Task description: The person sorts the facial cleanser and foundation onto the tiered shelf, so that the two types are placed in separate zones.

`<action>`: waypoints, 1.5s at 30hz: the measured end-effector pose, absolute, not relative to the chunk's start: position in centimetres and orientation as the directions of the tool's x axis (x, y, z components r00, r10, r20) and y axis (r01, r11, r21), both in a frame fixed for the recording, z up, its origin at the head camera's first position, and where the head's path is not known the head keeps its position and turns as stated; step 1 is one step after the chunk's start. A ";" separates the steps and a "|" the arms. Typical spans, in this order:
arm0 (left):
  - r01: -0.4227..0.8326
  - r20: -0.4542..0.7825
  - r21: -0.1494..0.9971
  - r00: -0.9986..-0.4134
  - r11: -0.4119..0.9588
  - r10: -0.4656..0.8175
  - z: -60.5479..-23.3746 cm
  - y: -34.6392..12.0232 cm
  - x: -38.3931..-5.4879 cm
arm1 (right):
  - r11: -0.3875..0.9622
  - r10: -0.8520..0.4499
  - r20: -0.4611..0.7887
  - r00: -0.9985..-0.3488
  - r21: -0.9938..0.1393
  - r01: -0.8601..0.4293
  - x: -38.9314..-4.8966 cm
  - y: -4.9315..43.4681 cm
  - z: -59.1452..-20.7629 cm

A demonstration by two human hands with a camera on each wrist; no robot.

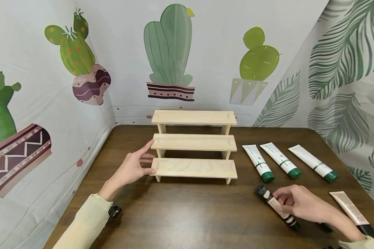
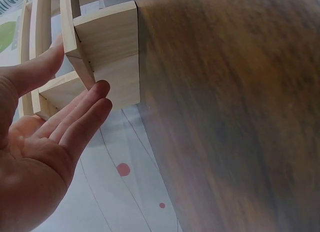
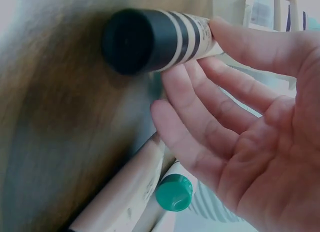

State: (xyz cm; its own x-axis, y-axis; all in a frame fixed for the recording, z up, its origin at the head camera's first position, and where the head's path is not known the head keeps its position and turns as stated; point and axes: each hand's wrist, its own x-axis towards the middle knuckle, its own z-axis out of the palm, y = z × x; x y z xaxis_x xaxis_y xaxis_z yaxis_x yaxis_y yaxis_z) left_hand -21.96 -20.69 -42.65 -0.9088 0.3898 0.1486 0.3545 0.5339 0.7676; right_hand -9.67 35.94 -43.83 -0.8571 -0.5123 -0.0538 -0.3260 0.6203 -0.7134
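Here, pinching a black-and-beige tube (image 1: 270, 200) near its middle, between thumb and fingertips of the right hand (image 1: 308, 205), with little finger loosely apart and black cap (image 3: 127, 41) jutting past the grip. Touching the left end of a wooden shelf (image 1: 194, 117) with the left hand (image 1: 129, 169), fingers parted and nearly straight: thumb on the lowest step (image 1: 193, 167), index finger against the middle step (image 1: 196, 141). Beyond the held tube, white tubes (image 1: 277, 157) on the table (image 1: 174, 211).
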 end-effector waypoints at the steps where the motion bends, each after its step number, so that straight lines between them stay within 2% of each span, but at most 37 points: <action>1: 0.354 0.149 0.769 -0.909 0.533 0.389 -42.7 -20.7 -22.0 | 0.617 -0.510 -0.043 -0.859 -0.714 -0.331 -9.7 35.8 -43.8; 9: 0.358 0.156 0.769 -0.909 0.529 0.387 -42.6 -20.7 -22.0 | 0.623 -0.470 0.057 -0.881 -0.685 -0.376 -10.5 34.3 -43.0; 19: 0.353 0.154 0.785 -0.907 0.509 0.393 -42.6 -20.7 -22.0 | 0.655 -0.329 0.111 -0.938 -0.688 -0.312 -11.8 31.7 -40.9; 28: 0.325 0.121 0.824 -0.901 0.464 0.417 -42.9 -21.1 -22.3 | 0.658 -0.245 0.159 -0.956 -0.697 -0.284 -13.1 29.4 -39.3; 45: 0.308 0.109 0.844 -0.901 0.439 0.421 -43.0 -21.4 -22.6 | 0.580 -0.220 0.254 -0.942 -0.742 -0.336 -15.9 26.5 -37.4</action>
State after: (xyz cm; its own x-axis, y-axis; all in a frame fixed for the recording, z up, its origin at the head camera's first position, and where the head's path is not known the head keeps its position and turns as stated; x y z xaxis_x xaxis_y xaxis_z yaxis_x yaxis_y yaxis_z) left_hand -22.61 -21.38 -43.00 -0.9006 0.4207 0.1094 0.3076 0.4390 0.8442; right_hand -15.86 26.53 -37.40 -0.9419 -0.2204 0.2537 -0.3356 0.5804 -0.7420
